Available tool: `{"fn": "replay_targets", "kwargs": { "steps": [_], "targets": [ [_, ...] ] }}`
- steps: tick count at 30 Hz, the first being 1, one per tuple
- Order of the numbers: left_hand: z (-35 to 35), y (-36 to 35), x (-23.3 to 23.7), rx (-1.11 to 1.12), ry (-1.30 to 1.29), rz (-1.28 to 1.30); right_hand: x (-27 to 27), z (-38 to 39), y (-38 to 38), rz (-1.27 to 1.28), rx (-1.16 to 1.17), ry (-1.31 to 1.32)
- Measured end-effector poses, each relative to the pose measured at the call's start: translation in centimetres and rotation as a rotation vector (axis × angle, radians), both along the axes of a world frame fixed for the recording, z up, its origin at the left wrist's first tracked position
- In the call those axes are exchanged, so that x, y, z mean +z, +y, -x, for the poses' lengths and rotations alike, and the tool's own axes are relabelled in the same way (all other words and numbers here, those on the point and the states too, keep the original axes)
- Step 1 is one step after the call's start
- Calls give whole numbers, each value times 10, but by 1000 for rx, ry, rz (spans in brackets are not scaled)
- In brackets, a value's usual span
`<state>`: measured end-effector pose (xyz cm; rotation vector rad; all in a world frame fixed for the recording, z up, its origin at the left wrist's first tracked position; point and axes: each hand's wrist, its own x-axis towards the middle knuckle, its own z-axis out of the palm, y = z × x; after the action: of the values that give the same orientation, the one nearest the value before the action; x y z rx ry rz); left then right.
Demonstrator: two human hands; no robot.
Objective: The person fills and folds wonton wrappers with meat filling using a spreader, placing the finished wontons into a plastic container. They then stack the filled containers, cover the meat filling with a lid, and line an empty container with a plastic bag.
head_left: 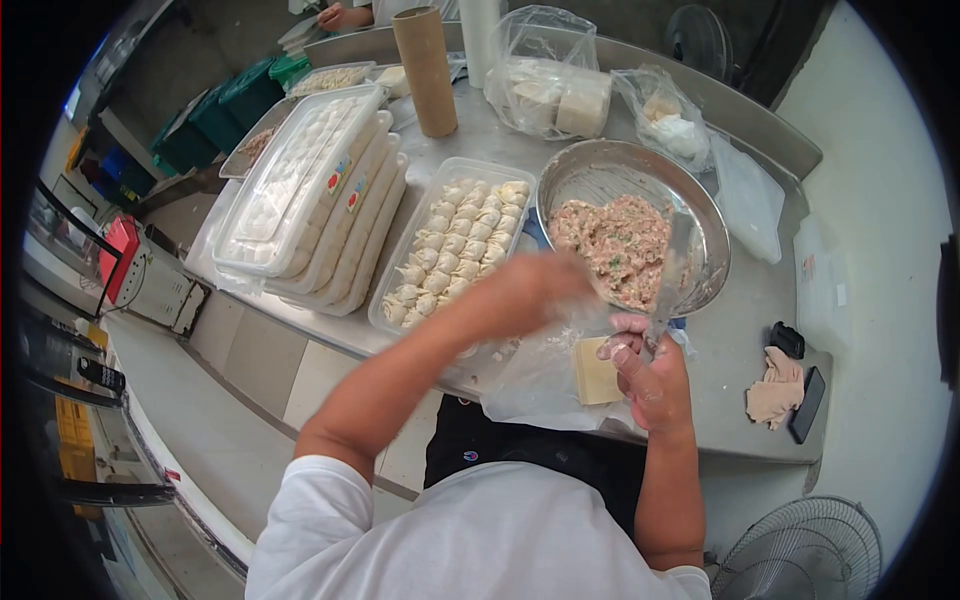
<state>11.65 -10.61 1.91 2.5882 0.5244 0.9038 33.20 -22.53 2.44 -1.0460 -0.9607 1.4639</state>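
White T-shirt [440,530] of the person lay nearest the camera. The fingers of the right hand [652,383] were curled and seemed closed around the lower end of a metal spatula [674,262], which stood over the minced filling [615,245]. The left hand [545,290] was blurred; I could not tell how far its fingers were open, or whether they had hold of something. Just beside the right hand, a stack of square dough wrappers [596,375] lay on clear plastic sheet [530,385]. Each wrapper was probably light, soft and easy to tear, best lifted by one edge. The spatula looked stiff and light, to be held at its lower end, though greasy fingers could slip. The filling, surely soft and sticky, lay in a round steel pan [718,262], probably heavy, to be gripped by its rim. Farther left on the bench [500,148], pleated dumplings [462,240] filled a plastic tray [385,295]; they appeared fragile. Stacked lidded boxes [270,215] carried coloured stickers [339,177], but their writing was too small for reading.
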Motion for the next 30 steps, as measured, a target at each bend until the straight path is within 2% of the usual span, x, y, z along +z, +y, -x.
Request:
{"fn": "replay_targets", "kwargs": {
  "steps": [1,2,4,6,10,13,15,17,18,20,21,23,24,26,28,29,30],
  "targets": [
    [11,27,1,72,35,55,-4,-3,-4,-5,-45,-51],
    [22,46,15,244,49,220,-8,-5,-7,-12,-86,-101],
    [56,101,9,346,53,90,-19,-18,-13,1,-122,-98],
    [72,129,12,442,214,93,-28,-29,-20,9,-166,-98],
    [72,152,1,459,228,222,-38,-41,-35,58,-236,-99],
    [68,160,-10,378,234,312,-47,-53,-46,79,-237,-182],
    [67,164,-9,440,378,324,-45,-59,-48,77,-231,-240],
    [65,162,-8,455,402,323,-31,-62,-48,75,-187,-531],
    [64,159,-4,474,424,320,-28,-65,-44,77,-188,-531],
    [64,154,5,479,492,314,-19,-70,-33,-230,-227,-875],
    [64,151,8,487,560,307,-10,-72,-26,-230,-232,-877],
    [59,145,10,523,603,215,10,-75,-10,-523,-215,-1337],
    [57,139,9,563,647,126,15,-76,-2,-524,-222,-1338],
    [37,100,15,537,292,-44,22,-77,13,-594,-216,-1659],
    [3,38,12,370,9,207,21,-72,35,-586,-176,-1713],
    [-18,5,13,269,35,373,20,-69,42,-588,-130,-1771],
    [-33,-16,-6,87,42,340,18,-65,46,-586,-128,-1776]
  ]
}}
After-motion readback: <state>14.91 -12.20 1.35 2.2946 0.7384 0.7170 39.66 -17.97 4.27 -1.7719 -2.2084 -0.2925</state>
